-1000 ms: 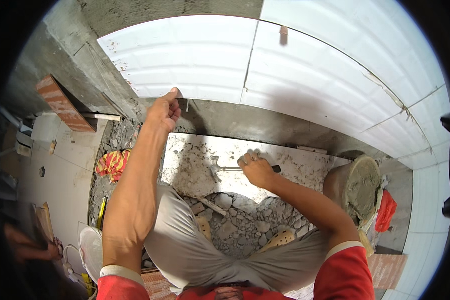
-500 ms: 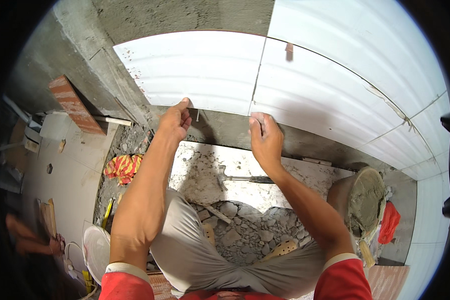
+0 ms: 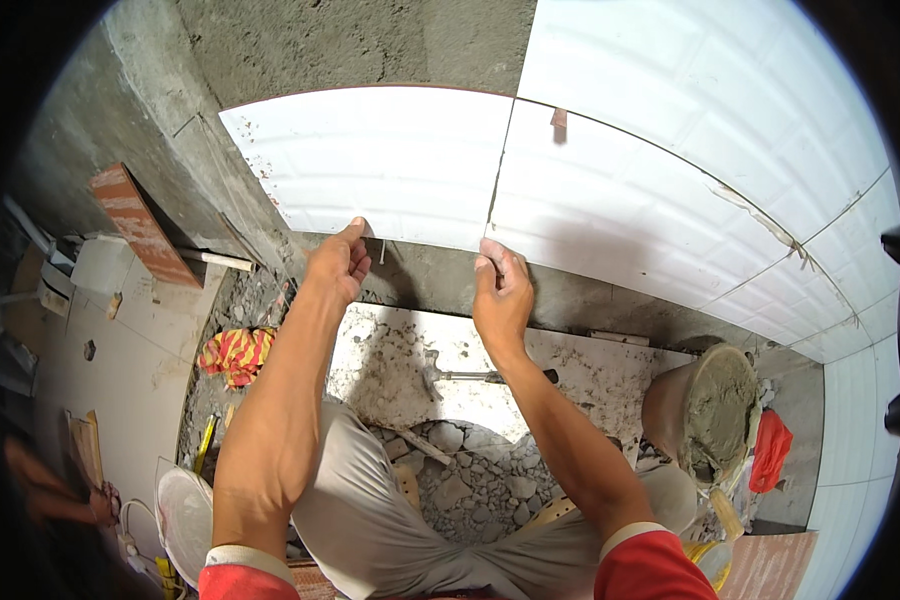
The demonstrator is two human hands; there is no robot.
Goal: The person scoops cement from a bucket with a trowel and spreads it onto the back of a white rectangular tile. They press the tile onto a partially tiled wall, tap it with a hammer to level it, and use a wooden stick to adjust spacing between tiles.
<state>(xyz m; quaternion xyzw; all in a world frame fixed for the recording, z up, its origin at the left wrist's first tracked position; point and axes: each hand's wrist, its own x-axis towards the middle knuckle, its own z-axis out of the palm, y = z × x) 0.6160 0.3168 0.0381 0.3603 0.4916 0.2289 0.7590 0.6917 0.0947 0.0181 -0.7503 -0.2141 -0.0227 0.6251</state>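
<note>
A large white wall tile (image 3: 370,165) lies against the mortared wall, beside another white wall tile (image 3: 600,205); a narrow upright joint runs between them. My left hand (image 3: 338,262) is closed at the first tile's lower edge, its thumb tip over the edge and its other fingers curled in. At that tile's lower right corner, by the joint, my right hand (image 3: 503,290) is closed too, fingertips bent against the edge. A nail (image 3: 383,252) sticks out of the wall just under the tile, right of my left hand. Below my hands a hammer (image 3: 470,376) rests on a mortar-spattered white board (image 3: 390,345).
A bucket of mortar (image 3: 670,410) stands at the right, with a red bag (image 3: 770,450) beside it. Rubble (image 3: 480,480) covers the ground between my legs. At left are a striped cloth (image 3: 236,355), a leaning reddish tile (image 3: 142,220) and another person's hand (image 3: 103,503).
My right hand has shifted slightly left along the lower edge, closer to the joint. The left hand keeps its place on the tile. The whole view has moved a little.
</note>
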